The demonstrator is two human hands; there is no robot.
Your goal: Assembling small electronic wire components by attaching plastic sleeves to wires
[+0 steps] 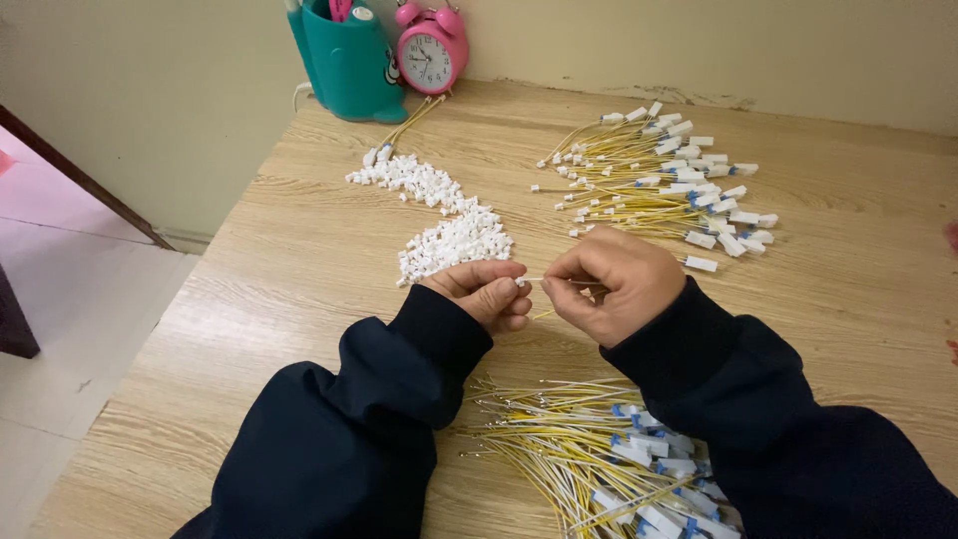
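My left hand pinches a tiny white connector at its fingertips. My right hand faces it and holds a thin yellow wire, the tip meeting the connector between both hands. Both arms wear dark blue sleeves. Just beyond my left hand lies a heap of small white connectors. A bundle of yellow wires with white and blue plugs lies under my forearms near the table's front edge. Another spread of yellow wires with white ends lies beyond my right hand.
The wooden table stands against a pale wall. At the back left are a teal holder and a pink alarm clock. The table's left edge drops to a tiled floor.
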